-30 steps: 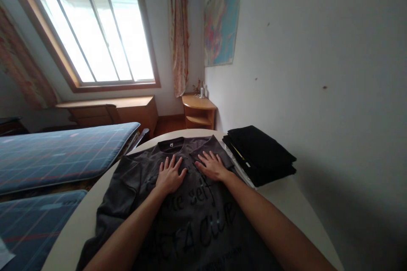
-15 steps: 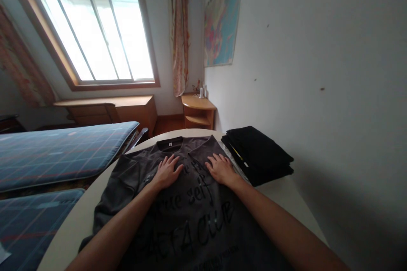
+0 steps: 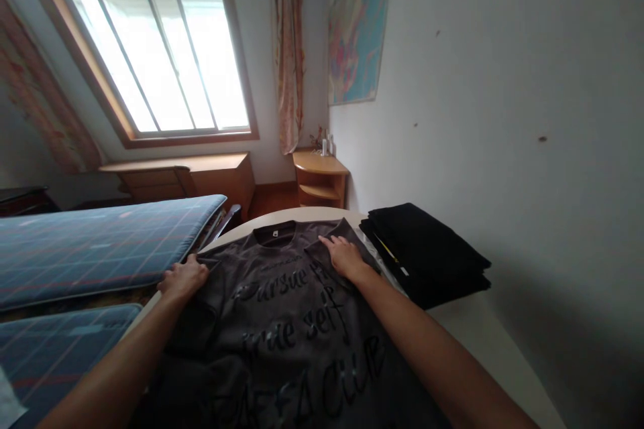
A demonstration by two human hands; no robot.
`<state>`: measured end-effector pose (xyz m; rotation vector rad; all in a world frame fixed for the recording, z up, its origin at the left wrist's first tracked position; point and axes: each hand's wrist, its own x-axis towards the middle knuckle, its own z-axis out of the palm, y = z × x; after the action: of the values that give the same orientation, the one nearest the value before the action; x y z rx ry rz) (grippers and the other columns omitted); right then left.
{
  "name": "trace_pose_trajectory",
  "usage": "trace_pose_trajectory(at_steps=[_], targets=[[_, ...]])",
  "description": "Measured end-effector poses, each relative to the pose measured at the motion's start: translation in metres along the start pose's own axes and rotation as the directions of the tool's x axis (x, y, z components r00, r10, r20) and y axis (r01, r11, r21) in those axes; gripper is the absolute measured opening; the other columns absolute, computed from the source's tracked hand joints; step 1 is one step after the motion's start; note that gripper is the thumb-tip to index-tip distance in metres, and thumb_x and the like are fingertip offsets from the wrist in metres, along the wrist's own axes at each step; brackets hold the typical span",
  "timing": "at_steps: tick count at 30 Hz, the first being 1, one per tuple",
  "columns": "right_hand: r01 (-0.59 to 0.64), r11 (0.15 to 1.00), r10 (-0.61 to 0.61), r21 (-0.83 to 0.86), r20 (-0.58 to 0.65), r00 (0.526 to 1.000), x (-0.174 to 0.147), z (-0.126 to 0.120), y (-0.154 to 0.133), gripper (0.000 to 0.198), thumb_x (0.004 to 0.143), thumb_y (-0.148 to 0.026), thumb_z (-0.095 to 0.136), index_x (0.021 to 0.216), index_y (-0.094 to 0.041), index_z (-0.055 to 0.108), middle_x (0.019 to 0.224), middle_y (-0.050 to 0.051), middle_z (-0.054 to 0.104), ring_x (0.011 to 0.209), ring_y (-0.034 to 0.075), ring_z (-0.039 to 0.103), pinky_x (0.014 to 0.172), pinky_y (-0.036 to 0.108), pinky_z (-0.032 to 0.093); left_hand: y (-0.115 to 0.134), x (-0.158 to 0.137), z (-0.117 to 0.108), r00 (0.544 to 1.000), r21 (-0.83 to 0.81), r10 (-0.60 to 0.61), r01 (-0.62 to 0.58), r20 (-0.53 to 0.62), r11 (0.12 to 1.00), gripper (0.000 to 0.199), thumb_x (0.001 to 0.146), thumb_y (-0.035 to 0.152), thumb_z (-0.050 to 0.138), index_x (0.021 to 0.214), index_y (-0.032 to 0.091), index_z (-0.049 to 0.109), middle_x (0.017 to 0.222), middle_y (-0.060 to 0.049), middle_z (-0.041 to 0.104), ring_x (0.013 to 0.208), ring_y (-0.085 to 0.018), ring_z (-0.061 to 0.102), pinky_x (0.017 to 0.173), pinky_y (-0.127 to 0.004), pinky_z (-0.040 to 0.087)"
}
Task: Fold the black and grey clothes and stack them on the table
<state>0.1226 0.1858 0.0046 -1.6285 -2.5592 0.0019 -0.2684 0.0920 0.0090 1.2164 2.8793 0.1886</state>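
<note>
A dark grey T-shirt (image 3: pixel 282 322) with black lettering across its chest lies spread on the pale table, its collar towards the far edge. My left hand (image 3: pixel 185 277) is at the sleeve on the left, with its fingers bent over the cloth's edge; the fingertips are partly hidden. On the right shoulder, near the other sleeve, rests my right hand (image 3: pixel 345 257), fingers stretched out over the fabric.
Beside the shirt on the right, a stack of folded black clothes (image 3: pixel 427 251) stands close to the wall. The round table's (image 3: pixel 503 342) curved rim borders blue plaid mattresses (image 3: pixel 100 241) on the left. A wooden corner shelf (image 3: pixel 322 164) stands beyond it.
My left hand has moved left from the chest to the sleeve, and its fingers have bent. My right hand has shifted slightly towards the collar. More lettering shows, and the view has turned slightly.
</note>
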Motion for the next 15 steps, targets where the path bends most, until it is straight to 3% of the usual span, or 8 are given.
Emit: trace_pose_trajectory(at_steps=[3,7,15], targets=[[0.007,0.999,-0.007,-0.052,0.013,1.0,0.011,0.001,-0.005,0.054,0.1,-0.012,0.03,0.147,-0.033,0.048,0.144,0.015,0.053,0.124,0.028,0.055,0.093,0.041,0.048,-0.007,0.007,0.004,0.988,0.033,0.145,-0.143,-0.05,0.989,0.045,0.088,0.027,0.041,0.127,0.014,0.059,0.116,-0.022,0.065,0.106,-0.038,0.065,0.085,-0.049,0.051],[-0.01,0.994,0.01,-0.108,0.0,1.0,0.025,0.001,-0.013,0.045,0.099,-0.011,0.034,0.133,-0.025,0.06,0.122,0.019,0.064,0.109,0.028,0.064,0.083,0.039,0.052,-0.003,0.016,0.01,0.962,0.044,0.269,-0.267,-0.052,0.963,0.037,0.085,0.016,0.041,0.11,0.02,0.067,0.111,-0.016,0.066,0.103,-0.032,0.066,0.083,-0.04,0.051],[-0.06,0.987,0.049,-0.15,-0.072,0.996,0.054,0.001,-0.02,0.036,0.097,-0.006,0.033,0.116,-0.008,0.063,0.108,0.025,0.067,0.099,0.027,0.071,0.079,0.036,0.056,0.013,0.037,0.015,0.94,0.055,0.327,-0.323,-0.101,0.945,0.041,0.087,0.014,0.04,0.114,0.017,0.07,0.117,-0.017,0.063,0.106,-0.032,0.064,0.085,-0.039,0.051]])
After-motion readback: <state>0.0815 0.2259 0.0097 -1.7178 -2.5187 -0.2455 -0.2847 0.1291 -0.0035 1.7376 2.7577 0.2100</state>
